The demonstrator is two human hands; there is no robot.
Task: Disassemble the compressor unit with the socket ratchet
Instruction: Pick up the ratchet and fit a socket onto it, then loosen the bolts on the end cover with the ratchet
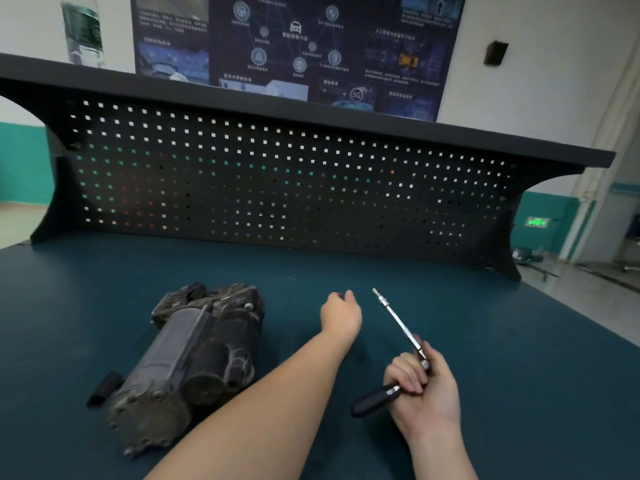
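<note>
Compressor (pixel 194 362): lying on its side on the bench top (pixel 485 341), at 8 o'clock. Ratchet (pixel 398 348): gripped at its head by the right hand (pixel 424 393), extension pointing to 11 o'clock. Left hand (pixel 341 317): at centre, fingers curled on something small and dark; grip unclear.

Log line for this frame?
right hand grips socket ratchet | left hand beside it, curled, contents hidden | grimy grey compressor unit untouched on teal bench
</note>
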